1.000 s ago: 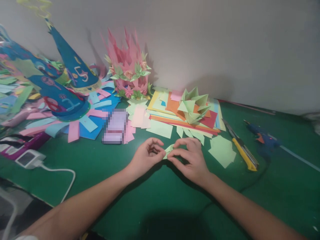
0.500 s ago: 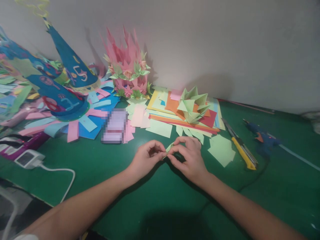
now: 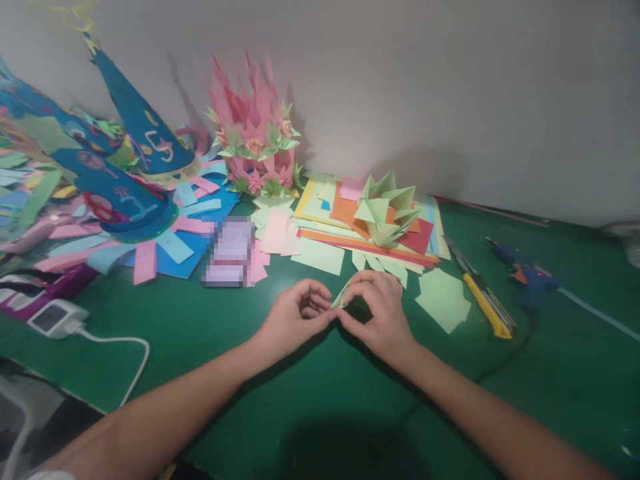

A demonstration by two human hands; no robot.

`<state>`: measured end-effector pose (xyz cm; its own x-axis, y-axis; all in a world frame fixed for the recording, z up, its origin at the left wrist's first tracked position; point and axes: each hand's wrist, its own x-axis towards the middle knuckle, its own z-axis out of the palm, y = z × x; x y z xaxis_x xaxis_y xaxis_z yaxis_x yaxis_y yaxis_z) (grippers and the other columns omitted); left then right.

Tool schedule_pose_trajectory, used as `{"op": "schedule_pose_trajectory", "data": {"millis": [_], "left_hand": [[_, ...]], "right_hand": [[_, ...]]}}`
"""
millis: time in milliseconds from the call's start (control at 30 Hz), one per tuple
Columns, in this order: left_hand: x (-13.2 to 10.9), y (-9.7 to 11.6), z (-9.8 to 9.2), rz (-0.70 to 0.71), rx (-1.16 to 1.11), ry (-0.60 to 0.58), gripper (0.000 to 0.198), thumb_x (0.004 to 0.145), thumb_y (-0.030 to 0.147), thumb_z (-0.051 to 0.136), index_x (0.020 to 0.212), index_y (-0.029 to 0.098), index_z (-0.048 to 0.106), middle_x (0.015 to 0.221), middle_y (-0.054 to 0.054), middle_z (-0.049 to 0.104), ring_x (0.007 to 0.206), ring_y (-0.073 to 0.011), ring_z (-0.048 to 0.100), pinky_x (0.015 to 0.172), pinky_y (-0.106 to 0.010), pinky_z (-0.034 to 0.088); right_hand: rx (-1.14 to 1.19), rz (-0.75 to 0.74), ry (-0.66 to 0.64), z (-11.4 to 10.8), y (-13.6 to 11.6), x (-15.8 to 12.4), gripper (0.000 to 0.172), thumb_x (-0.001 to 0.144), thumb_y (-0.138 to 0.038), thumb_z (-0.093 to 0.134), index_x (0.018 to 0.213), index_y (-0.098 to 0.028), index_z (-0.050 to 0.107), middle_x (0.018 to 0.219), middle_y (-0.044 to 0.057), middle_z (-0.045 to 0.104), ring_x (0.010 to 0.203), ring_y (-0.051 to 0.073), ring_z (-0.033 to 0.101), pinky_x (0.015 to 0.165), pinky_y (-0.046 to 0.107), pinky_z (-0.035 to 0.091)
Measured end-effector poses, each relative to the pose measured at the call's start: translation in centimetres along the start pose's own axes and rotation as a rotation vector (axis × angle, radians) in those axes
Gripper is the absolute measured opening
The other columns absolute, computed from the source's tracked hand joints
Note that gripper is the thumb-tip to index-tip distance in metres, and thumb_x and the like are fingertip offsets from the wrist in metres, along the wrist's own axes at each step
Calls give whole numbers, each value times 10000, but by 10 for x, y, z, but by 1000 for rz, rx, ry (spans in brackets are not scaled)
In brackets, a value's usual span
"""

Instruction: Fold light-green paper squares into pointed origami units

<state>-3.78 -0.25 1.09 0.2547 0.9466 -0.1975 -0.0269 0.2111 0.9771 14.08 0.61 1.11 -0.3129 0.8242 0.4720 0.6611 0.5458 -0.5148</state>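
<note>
A small folded piece of light green paper (image 3: 341, 295) is pinched between my two hands, low over the green table (image 3: 320, 387). My left hand (image 3: 295, 313) grips its lower end with thumb and fingertips. From the other side, my right hand (image 3: 381, 310) holds it between thumb and fingers, which partly cover it. Just beyond the hands are green paper sheets (image 3: 319, 257) and cut green pieces (image 3: 395, 270). More green squares (image 3: 443, 300) lie to the right of my right hand.
Behind stand a pink paper crown (image 3: 255, 133), a green folded star (image 3: 387, 210) on coloured paper, and blue cones (image 3: 145, 120). A phone (image 3: 230, 252) lies at left; a yellow cutter (image 3: 483, 300) and a blue glue gun (image 3: 530, 273) lie right. A white cable (image 3: 143, 341) trails at left.
The green paper now shows more between my hands and stands up more steeply. The fingers of both hands have shifted slightly around it.
</note>
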Motion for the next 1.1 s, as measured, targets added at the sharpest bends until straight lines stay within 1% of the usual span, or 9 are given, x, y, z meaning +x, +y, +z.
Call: {"op": "schedule_pose_trajectory", "data": {"millis": [133,233,267,333,400,500,733,867,1100], "left_hand": [[2,3,0,-44,-104,7,374,642,245,768,878,165,489,746,31,571,636,-62,556,616,-191,454],[3,4,-1,-75,-168,10,417,623,253,779,882,173,462,731,41,579,618,-62,563,615,-197,446],[4,4,-2,-79,-175,11,422,621,259,781,881,175,460,720,44,577,609,-63,562,606,-197,441],[4,4,-2,-80,-173,11,422,622,267,781,879,174,460,708,48,571,601,-65,560,593,-196,430],[3,4,-2,-83,-162,7,418,624,271,780,879,172,463,699,49,565,597,-64,555,580,-193,420],[3,5,-1,-80,-160,-7,399,624,263,780,857,163,472,689,52,547,593,-54,534,570,-184,411],[0,0,-1,-4,-149,-62,363,684,273,747,760,168,408,727,38,557,556,-23,478,538,-154,390],[-1,-3,-2,11,-103,-67,330,722,300,722,746,164,422,764,27,559,529,-14,443,505,-152,359],[1,2,-1,-10,-157,-74,337,699,328,735,700,153,447,727,19,561,592,-53,518,554,-181,401]], "right_hand": [[157,109,36,4,8,1,310,741,-367,686,904,-228,463,935,43,536,894,224,508,788,387,399],[453,281,-51,6,12,1,436,724,-386,711,1023,-230,433,852,13,534,738,167,523,674,320,456],[546,327,-93,6,12,2,448,729,-391,706,1042,-229,430,820,1,538,693,151,519,642,301,460],[648,374,-180,5,10,3,376,752,-404,680,1006,-219,473,776,-8,555,652,136,514,619,282,457],[641,379,-268,3,8,4,255,785,-422,639,869,-199,548,735,1,565,651,137,513,611,273,449],[611,387,-331,0,6,4,276,801,-449,605,734,-183,582,696,11,574,658,150,525,614,279,451],[603,437,-316,0,5,3,279,796,-438,605,701,-176,588,658,-1,564,620,140,507,596,272,439],[640,465,-309,-1,4,5,301,785,-449,613,672,-173,578,638,-5,564,608,135,504,586,266,436],[722,503,-306,-6,0,9,305,775,-443,622,625,-180,582,639,-2,597,622,142,542,632,276,459]]}}
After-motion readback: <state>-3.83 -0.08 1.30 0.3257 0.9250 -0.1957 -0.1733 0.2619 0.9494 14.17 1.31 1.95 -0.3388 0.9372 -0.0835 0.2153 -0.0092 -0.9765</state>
